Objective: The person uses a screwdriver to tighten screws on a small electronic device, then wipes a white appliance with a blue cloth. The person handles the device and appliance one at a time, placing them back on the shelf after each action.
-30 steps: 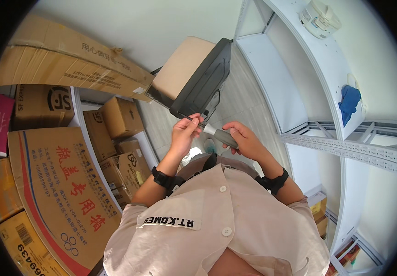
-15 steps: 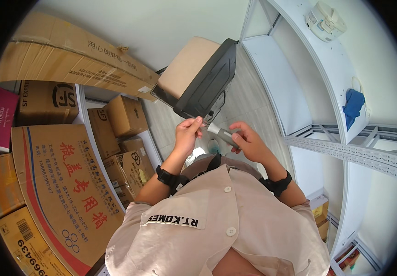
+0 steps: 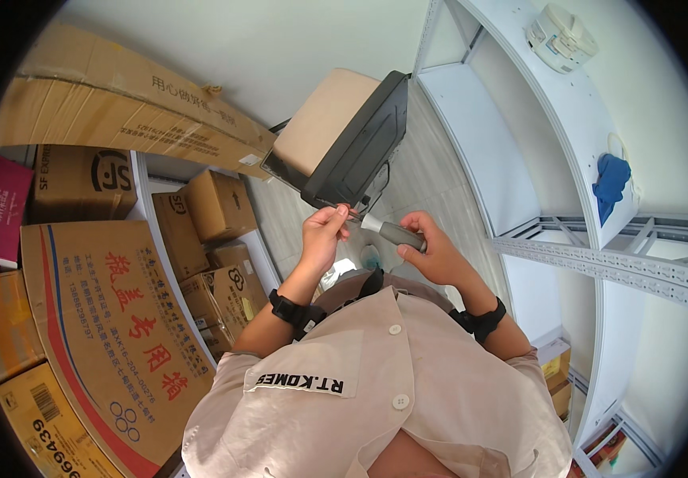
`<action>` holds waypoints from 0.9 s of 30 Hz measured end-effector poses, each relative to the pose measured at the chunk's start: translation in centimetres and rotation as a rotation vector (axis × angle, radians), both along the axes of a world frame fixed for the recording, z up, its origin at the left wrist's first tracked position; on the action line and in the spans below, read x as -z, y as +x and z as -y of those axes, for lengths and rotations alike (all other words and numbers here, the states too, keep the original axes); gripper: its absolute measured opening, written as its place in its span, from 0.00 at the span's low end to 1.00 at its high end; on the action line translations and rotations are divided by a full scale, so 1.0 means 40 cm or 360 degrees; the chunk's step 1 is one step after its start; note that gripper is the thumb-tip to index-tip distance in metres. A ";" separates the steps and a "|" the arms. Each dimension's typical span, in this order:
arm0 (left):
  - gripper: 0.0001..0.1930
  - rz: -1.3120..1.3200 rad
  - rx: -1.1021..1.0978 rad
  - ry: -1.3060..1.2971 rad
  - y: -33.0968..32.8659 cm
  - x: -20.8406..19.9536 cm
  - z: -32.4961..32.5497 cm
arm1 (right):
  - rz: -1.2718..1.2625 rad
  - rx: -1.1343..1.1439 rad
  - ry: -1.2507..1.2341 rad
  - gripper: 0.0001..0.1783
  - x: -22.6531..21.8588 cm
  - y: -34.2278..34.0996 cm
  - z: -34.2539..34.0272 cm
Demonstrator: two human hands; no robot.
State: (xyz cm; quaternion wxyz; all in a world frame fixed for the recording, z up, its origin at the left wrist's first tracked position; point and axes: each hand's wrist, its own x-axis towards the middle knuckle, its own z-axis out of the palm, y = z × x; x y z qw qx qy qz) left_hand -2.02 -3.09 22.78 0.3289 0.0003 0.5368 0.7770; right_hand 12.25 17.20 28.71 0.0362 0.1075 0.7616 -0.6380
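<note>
In front of my chest I hold a slim tool (image 3: 395,233) crosswise, with a grey handle, a pale collar and a thin dark shaft; its exact kind is unclear. My left hand (image 3: 324,237) pinches the shaft end between thumb and fingertips, covering the tip. Around the rear end of the handle close the thumb and fingers of my right hand (image 3: 438,252). Just beyond my left fingertips is the lower corner of a boxy object (image 3: 360,131), beige on one side and black on the other, tilted in the view.
Cardboard boxes (image 3: 113,334) fill the left side, with a long carton (image 3: 152,107) above them. White metal shelving (image 3: 487,119) curves along the right, holding a white round appliance (image 3: 560,40) and a blue cloth (image 3: 613,179). Grey flooring (image 3: 439,159) shows between.
My right fingers have shifted on the handle toward its rear end, so more of the grey shows. The left pinch stays nearly in place.
</note>
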 end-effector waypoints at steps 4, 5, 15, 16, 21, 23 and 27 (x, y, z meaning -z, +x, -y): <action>0.11 -0.0025 -0.0084 -0.0086 0.000 0.046 0.010 | 0.0461 0.0028 -0.0511 0.14 -0.054 -0.018 0.001; 0.11 -0.0027 -0.0083 -0.0107 0.000 0.045 0.007 | 0.0466 0.0051 -0.0574 0.14 -0.054 -0.018 0.002; 0.11 0.0050 0.0164 -0.0030 0.011 -0.032 -0.005 | -0.0124 -0.0014 0.0252 0.24 -0.034 -0.005 0.018; 0.11 0.0037 0.0148 -0.0030 0.012 -0.029 -0.007 | -0.0257 0.0021 0.0442 0.25 -0.042 -0.007 0.020; 0.12 -0.0012 0.0046 -0.0048 0.015 0.004 -0.008 | 0.0112 0.0117 -0.0049 0.19 -0.033 -0.007 0.016; 0.13 0.0020 0.0019 -0.0074 0.016 0.011 -0.003 | 0.0386 0.0128 -0.0472 0.17 -0.040 -0.013 0.016; 0.15 0.0026 -0.0013 -0.0136 0.017 -0.007 -0.009 | 0.0565 0.0121 -0.0717 0.16 -0.042 -0.022 0.010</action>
